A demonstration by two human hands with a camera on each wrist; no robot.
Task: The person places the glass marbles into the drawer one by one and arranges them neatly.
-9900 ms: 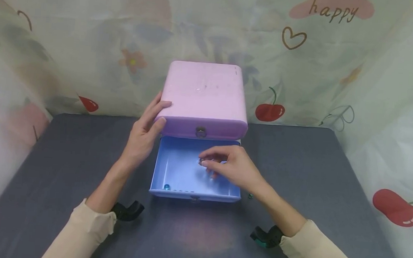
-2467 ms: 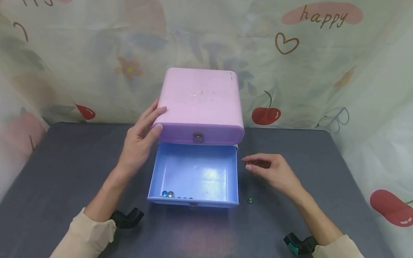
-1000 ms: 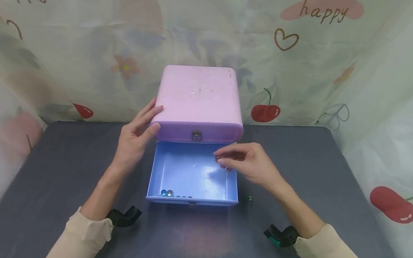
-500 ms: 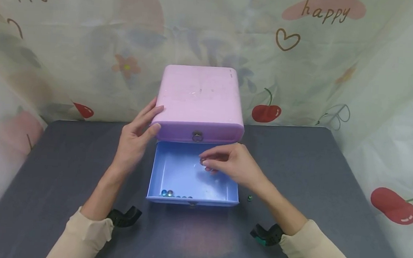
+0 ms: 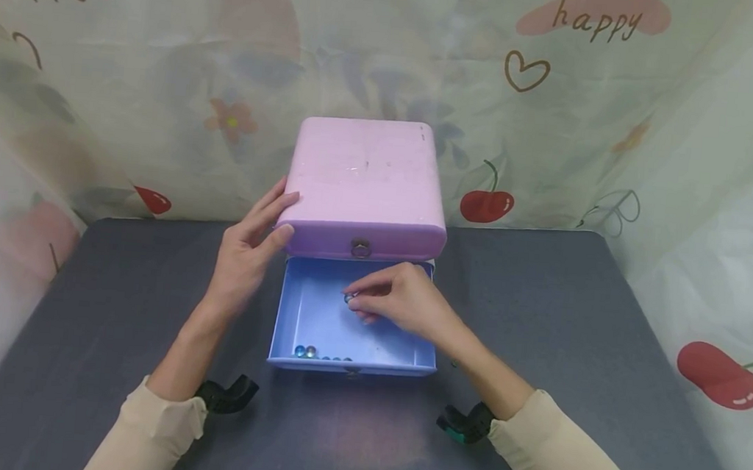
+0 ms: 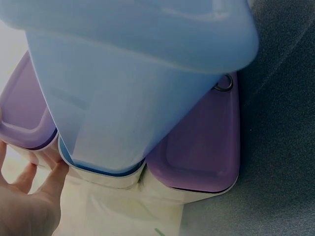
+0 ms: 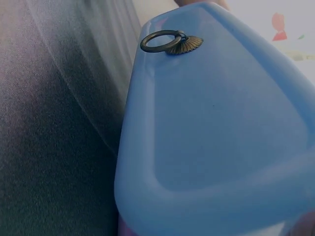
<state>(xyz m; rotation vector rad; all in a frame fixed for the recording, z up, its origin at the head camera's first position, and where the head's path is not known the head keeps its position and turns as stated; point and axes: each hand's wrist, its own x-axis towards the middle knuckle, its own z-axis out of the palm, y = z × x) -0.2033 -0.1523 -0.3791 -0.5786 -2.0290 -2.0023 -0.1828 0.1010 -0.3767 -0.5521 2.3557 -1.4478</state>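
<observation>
Head view shows the person's left hand (image 5: 250,243) laid against the left front corner of a pink plastic drawer cabinet with rounded corners (image 5: 366,179), fingers nearly straight along its side and thumb at the front edge. My guess is that this contact steadies the cabinet while the lower drawer stands pulled out. The right hand (image 5: 404,303) hovers over that open blue plastic drawer (image 5: 317,315), thumb and forefinger pressed together on a small glass marble (image 5: 348,298), the other fingers curled under. The marble sits in the pinch above the middle of the drawer floor, not yet resting on it as far as I can tell.

Inside the drawer, a short row of small blue-green glass marbles (image 5: 322,354) lies against the front wall, toward its left half. The upper pink drawer front with its small brass ring pull (image 5: 360,248) is closed, so any contents are hidden. The right wrist view looks along the blue drawer's front and its own brass ring handle (image 7: 167,43); the left wrist view shows the drawer from below with fingertips (image 6: 47,179) on the cabinet. Everything stands on a dark grey table (image 5: 112,303).
</observation>
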